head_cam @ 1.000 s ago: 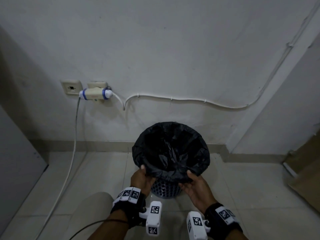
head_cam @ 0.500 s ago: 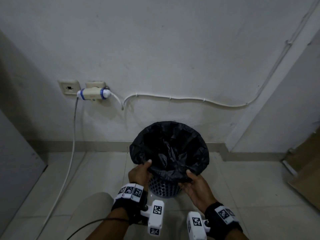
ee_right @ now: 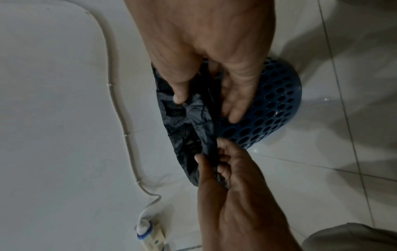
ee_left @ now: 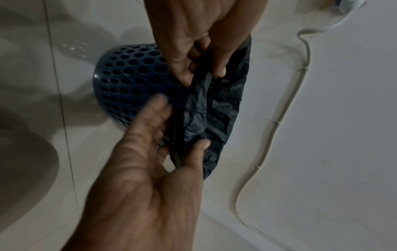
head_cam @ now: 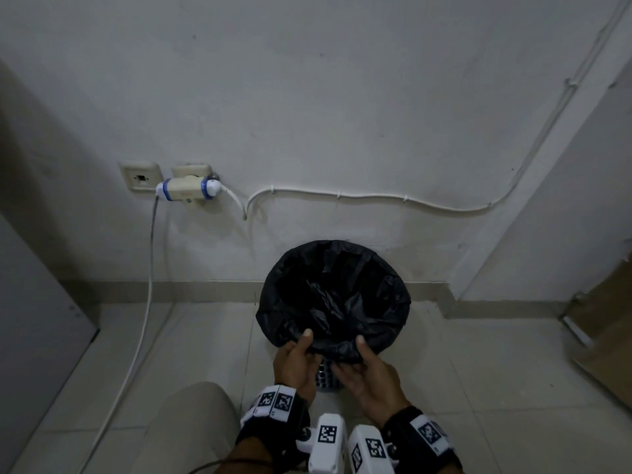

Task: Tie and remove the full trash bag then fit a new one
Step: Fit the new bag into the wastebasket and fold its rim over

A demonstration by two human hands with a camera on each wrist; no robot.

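A black trash bag (head_cam: 335, 292) lines a blue perforated basket (head_cam: 325, 374) that stands on the floor against the wall. Its cuff is folded over the rim. My left hand (head_cam: 297, 354) pinches the near edge of the cuff, thumb on top. Close beside it my right hand (head_cam: 366, 367) holds the same edge, thumb on the plastic and fingers underneath against the basket. The left wrist view shows the left hand (ee_left: 200, 68) pinching the bag (ee_left: 214, 110) beside the basket (ee_left: 128, 81). In the right wrist view the right hand (ee_right: 206, 107) and left hand (ee_right: 211, 159) hold the bunched cuff (ee_right: 187, 129).
A plug adapter (head_cam: 186, 189) sits in a wall socket left of the basket, and its cable (head_cam: 147, 268) drops to the tiled floor. Another cable (head_cam: 376, 200) runs along the wall. A grey panel (head_cam: 34, 319) stands at the left, cardboard (head_cam: 602, 319) at the right. My knee (head_cam: 191, 422) is low left.
My left hand has slid right along the near rim, so both hands now sit close together. The near edge of the cuff is bunched between them.
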